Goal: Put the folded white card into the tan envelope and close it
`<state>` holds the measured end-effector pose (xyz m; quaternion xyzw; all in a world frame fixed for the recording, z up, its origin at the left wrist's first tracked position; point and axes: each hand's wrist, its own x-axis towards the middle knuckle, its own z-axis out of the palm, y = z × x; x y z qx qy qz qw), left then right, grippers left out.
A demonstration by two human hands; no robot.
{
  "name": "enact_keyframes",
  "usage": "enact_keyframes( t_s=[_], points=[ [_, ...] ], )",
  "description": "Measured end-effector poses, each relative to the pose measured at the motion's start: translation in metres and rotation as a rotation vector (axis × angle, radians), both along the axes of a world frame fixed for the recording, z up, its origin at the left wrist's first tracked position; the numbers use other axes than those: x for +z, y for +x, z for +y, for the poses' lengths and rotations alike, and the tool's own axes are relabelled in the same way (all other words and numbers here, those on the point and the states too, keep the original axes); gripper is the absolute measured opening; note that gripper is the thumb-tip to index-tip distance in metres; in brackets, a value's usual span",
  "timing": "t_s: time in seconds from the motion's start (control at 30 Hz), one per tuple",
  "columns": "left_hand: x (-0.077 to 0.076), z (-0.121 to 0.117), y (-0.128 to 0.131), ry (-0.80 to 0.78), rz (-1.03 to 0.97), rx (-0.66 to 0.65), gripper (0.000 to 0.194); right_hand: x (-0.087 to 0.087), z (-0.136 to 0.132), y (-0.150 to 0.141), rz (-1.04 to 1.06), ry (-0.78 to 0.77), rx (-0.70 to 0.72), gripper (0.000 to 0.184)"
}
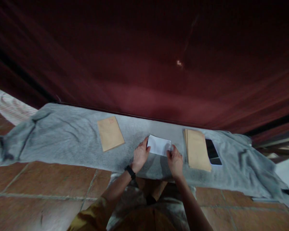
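Observation:
A small white sheet of paper point(159, 145), apparently folded, lies on the grey cloth point(74, 141) in front of me. My left hand point(141, 153) grips its left edge, thumb on top and fingers at the side. At the opposite short edge, my right hand point(175, 160) holds the paper between thumb and fingers. Whether it is one sheet or several layers I cannot tell. To the left lies a brown envelope point(110, 134) with a faint reddish mark near its top. Right of my right hand is a stack of brown envelopes point(197, 150).
A dark-screened phone point(213, 152) lies beside the envelope stack, partly against it. Behind the cloth-covered bench rises a dark red panel point(144, 80). Terracotta floor tiles point(55, 183) show in front. White material point(12, 104) is at the far left.

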<state>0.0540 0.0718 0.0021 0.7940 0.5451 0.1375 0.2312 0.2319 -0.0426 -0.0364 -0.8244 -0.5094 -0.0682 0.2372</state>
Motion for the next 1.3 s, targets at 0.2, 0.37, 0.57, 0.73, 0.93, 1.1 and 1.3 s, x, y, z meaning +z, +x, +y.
enact_keyframes(
  t_s=[0.2,0.37,0.57,0.73,0.93,1.1,1.3],
  points=[
    [-0.007,-0.013,0.007,0.339,0.151,-0.168,0.046,0.002,0.001,-0.003,-0.099,-0.06,-0.016,0.041],
    [-0.02,-0.023,0.023,0.45,0.131,-0.333,0.046,0.008,0.004,-0.006,-0.118,-0.018,0.075,0.038],
    [-0.034,-0.022,0.026,0.399,0.14,-0.366,0.059,0.016,0.029,-0.03,0.052,0.033,0.284,0.048],
    [-0.036,-0.022,0.025,0.395,0.105,-0.37,0.066,0.012,0.05,-0.053,0.077,-0.038,0.391,0.053],
    [-0.034,-0.022,0.027,0.371,0.153,-0.32,0.059,0.004,0.042,-0.039,-0.001,-0.085,0.345,0.054],
    [-0.036,-0.017,0.027,0.351,0.161,-0.26,0.057,0.002,0.031,-0.023,-0.095,-0.124,0.321,0.053],
    [-0.033,-0.012,0.019,0.347,0.136,-0.228,0.057,-0.007,0.016,-0.002,-0.122,-0.101,0.236,0.056]
  ],
)
